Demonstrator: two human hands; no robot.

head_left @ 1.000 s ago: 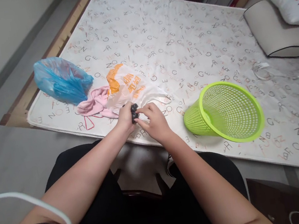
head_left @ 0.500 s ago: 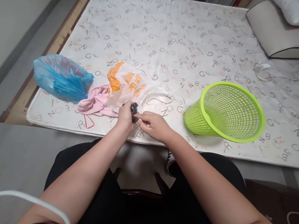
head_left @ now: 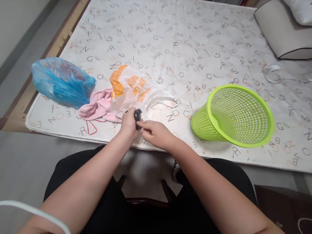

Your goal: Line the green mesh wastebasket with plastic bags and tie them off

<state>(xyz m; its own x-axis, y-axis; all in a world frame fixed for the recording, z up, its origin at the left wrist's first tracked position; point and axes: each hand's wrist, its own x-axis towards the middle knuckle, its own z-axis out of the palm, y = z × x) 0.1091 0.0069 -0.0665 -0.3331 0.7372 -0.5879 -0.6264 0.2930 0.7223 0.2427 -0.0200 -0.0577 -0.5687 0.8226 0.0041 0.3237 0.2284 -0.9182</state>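
My left hand point(head_left: 129, 124) is closed around a small black object point(head_left: 138, 118), mostly covered by the fingers, so its kind is unclear. My right hand point(head_left: 156, 133) is curled up close beside it, fingertips at the object's near side; whether they pinch a part of it is hidden. Just beyond my hands lies a crumpled white plastic bag point(head_left: 137, 92) with orange print. A pink cloth point(head_left: 98, 106) lies partly against that bag, to the left. Past the cloth rests a filled blue plastic bag point(head_left: 59, 82).
A green mesh basket point(head_left: 213, 120) lies on its side at the right on the letter-printed mattress point(head_left: 144, 36). Farther right are a coiled cable point(head_left: 273, 76), a beige cushion point(head_left: 281, 32) and a white pillow point(head_left: 305, 4). A white cable point(head_left: 41, 214) loops near my left arm.
My right fingers have curled in more against the black object. The whole view has shifted slightly; the bags, cloth and basket lie as before.
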